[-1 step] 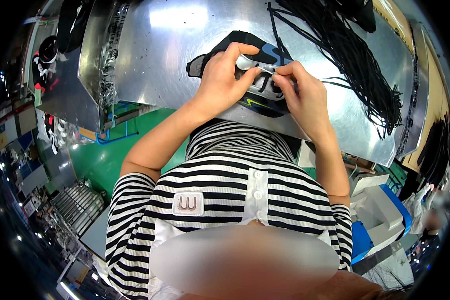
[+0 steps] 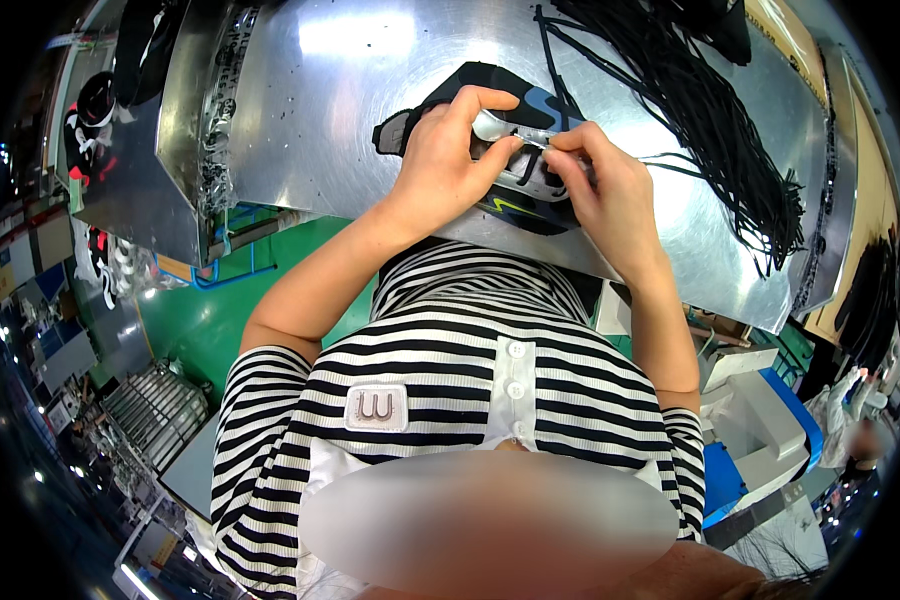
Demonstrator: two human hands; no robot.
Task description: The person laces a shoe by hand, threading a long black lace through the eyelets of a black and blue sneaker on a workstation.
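A dark shoe upper with blue patches, a silver-grey lacing strip and a yellow zigzag mark lies on the metal table in front of me. My left hand is curled over its left part, thumb and forefinger closed on either side of the silver strip. From the right, my right hand pinches at the strip's edge, close to the left thumb. What sits between those fingertips is too small to make out, perhaps a lace end. Short black lace pieces cross the opening just below the fingers.
A large bundle of black laces spreads over the table's right side, some strands reaching toward the upper. Bare metal tabletop extends to the left. A grey and blue machine or bin stands at lower right, and a wire rack at lower left.
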